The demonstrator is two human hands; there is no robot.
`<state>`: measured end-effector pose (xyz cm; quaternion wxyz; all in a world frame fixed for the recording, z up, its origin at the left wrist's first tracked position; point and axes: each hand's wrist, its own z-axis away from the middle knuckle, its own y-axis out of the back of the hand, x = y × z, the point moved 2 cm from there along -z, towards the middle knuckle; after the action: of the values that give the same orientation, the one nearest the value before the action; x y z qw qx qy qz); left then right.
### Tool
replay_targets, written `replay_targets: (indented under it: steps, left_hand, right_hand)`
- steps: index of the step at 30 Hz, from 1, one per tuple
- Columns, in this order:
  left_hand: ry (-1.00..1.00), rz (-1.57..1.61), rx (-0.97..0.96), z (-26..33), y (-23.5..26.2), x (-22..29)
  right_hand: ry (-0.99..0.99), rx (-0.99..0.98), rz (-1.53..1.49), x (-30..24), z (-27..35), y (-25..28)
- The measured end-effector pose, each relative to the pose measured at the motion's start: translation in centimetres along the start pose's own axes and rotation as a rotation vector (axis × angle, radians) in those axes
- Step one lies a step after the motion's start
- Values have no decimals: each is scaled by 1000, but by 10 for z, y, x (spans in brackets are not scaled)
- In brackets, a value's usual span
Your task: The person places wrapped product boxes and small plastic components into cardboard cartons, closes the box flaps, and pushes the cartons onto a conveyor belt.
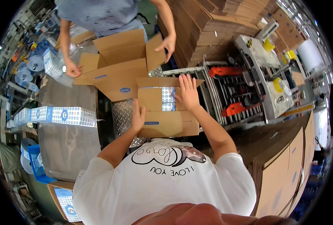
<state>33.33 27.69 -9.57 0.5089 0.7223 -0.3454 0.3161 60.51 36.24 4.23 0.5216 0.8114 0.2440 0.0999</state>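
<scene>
In front of me a brown cardboard carton (170, 123) sits on a diamond-pattern metal plate (123, 116). Its left flap is folded inward, while the far and near flaps spread outward. Blue-and-white patterned boxes (168, 96) show in the gap between the side flaps. My right hand (189, 94) lies with fingers stretched over the carton's right flap. Against the left side rests my left hand (138, 119), fingers extended and the thumb apart. Just beyond stands a larger open carton (123, 77), its flaps touched by a co-worker's two hands (168, 45).
Stacks of flat cardboard (207, 41) rise at the far side and more cardboard sheets (286, 165) at the near right. A roller conveyor with red parts (230, 72) runs to the right, beside a bench with yellow tape rolls (278, 85). Patterned boxes (67, 115) line the left table (67, 150).
</scene>
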Motion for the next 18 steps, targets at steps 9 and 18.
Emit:
replay_targets:
  steps: [9, 18]
  left_hand:
    - [250, 312, -119, -17, -9, -19]
    - [269, 213, 300, -12, -167, 90]
  right_hand:
    - [-78, -268, -265, -30, 102, -33]
    - [176, -310, -218, 161, 39, -65]
